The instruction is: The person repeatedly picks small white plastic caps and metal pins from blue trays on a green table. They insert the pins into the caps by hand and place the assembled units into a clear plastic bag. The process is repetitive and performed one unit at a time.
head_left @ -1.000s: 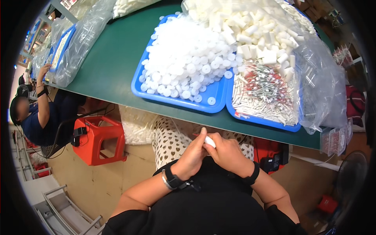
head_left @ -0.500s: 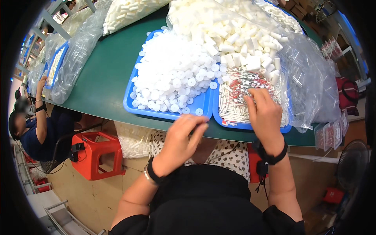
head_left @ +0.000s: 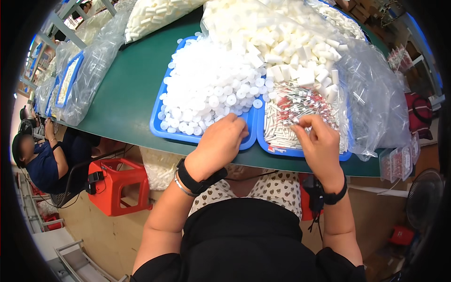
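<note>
My left hand [head_left: 221, 142] lies over the front of the left blue tray [head_left: 159, 133], its fingers curled together at the near edge of a heap of white round discs [head_left: 213, 100]. The hand itself hides what its fingertips hold, if anything. Above the right blue tray [head_left: 268, 149], my right hand [head_left: 322, 139] has thumb and forefinger pinched together; anything between them is too small to name. Below those fingertips are many thin white sticks [head_left: 277, 133]. Behind them lies a pile of small parts with red and dark thin leads [head_left: 303, 99].
White foam-like cylinders [head_left: 286, 49] spill from a clear bag behind the trays. Another clear plastic bag [head_left: 371, 103] lies at the right. A red stool [head_left: 105, 188] stands left on the floor; beyond it sits another person [head_left: 44, 160]. A fan [head_left: 424, 197] is at far right.
My left hand has moved forward from the tray's front edge to the discs, its fingers curling in. My right hand has drawn slightly nearer, thumb and forefinger closing to a pinch.
</note>
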A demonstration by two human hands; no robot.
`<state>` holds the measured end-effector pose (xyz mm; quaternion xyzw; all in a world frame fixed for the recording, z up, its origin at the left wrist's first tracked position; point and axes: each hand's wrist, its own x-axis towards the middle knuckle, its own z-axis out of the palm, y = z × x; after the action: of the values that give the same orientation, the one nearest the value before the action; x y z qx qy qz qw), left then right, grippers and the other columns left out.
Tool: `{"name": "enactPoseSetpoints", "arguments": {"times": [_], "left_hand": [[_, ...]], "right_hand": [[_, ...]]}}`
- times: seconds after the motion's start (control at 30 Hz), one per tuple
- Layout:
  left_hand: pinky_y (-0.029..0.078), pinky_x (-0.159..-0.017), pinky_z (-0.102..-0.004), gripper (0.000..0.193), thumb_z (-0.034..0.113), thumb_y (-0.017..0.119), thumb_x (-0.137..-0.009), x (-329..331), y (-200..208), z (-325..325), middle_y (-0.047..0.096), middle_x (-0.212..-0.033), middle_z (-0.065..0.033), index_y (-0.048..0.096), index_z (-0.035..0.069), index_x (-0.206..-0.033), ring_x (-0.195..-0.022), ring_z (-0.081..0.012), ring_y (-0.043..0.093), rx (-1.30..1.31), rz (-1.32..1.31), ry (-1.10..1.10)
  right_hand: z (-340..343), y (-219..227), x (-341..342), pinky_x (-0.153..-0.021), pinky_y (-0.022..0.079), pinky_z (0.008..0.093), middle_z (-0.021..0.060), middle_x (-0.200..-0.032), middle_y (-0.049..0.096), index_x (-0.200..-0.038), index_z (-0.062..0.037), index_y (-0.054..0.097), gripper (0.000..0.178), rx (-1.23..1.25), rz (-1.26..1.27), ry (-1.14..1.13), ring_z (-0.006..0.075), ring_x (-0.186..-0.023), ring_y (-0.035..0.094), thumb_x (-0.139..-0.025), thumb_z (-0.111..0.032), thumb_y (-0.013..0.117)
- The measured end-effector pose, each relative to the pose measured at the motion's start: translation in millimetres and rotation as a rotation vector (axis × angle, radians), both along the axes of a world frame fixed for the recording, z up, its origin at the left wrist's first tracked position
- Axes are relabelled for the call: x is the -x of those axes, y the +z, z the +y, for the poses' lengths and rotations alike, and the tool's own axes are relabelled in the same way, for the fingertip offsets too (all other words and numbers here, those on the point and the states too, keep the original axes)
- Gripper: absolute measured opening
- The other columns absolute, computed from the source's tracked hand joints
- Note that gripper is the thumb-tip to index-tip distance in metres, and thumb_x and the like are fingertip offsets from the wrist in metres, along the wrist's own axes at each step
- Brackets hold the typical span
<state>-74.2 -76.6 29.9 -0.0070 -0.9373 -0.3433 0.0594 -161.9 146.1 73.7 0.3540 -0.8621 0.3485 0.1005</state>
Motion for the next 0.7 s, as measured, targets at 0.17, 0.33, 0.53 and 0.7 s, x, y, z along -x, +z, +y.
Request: {"name": "enactPoseSetpoints", "arguments": {"times": [0.17,0.33,0.53,0.7], "left_hand": [[0.049,-0.070,-0.0266,0.011,0.012,0.056,-0.099,-17.4,5.6,20.0,0.063,-0.088,-0.0056,0.061,0.003,-0.103,-0.072,-0.0154,0.059,-0.984,-0.126,0.189],[0.046,-0.074,-0.0239,0.023,0.021,0.059,-0.100,-43.3,-13.0,40.3,0.062,-0.101,-0.0064,0.059,0.001,-0.113,-0.083,-0.0114,0.055,-1.917,-0.275,0.068],[0.051,-0.080,-0.0259,0.032,0.028,0.054,-0.102,-52.9,-22.3,54.8,0.064,-0.106,-0.0090,0.056,0.001,-0.118,-0.088,-0.0123,0.059,-2.183,-0.300,0.180],[0.052,-0.081,-0.0265,0.034,0.032,0.053,-0.102,-55.0,-27.9,57.4,0.064,-0.106,-0.0086,0.057,0.002,-0.116,-0.090,-0.0128,0.061,-2.204,-0.290,0.191]], "right_hand": [[6.0,-0.4,-32.8,-0.051,0.043,0.0325,0.0077,-0.072,0.066,-0.086,-0.0036,0.066,0.018,0.046,-0.138,0.096,0.0221,-0.053,0.055,-0.076,-0.008,0.080],[7.3,-13.3,-43.9,-0.054,0.039,0.0337,0.0045,-0.068,0.062,-0.087,-0.0059,0.068,0.018,0.067,0.035,0.232,0.0215,-0.058,0.052,-0.075,-0.010,0.080],[6.1,-14.2,-51.1,-0.058,0.036,0.0351,0.0032,-0.068,0.059,-0.090,-0.0060,0.068,0.017,-0.001,0.100,0.234,0.0222,-0.059,0.049,-0.076,-0.006,0.077],[6.7,-18.9,-52.0,-0.058,0.036,0.0352,0.0034,-0.068,0.057,-0.091,-0.0050,0.067,0.017,-0.026,0.155,0.208,0.0220,-0.060,0.050,-0.077,-0.005,0.076]]}}
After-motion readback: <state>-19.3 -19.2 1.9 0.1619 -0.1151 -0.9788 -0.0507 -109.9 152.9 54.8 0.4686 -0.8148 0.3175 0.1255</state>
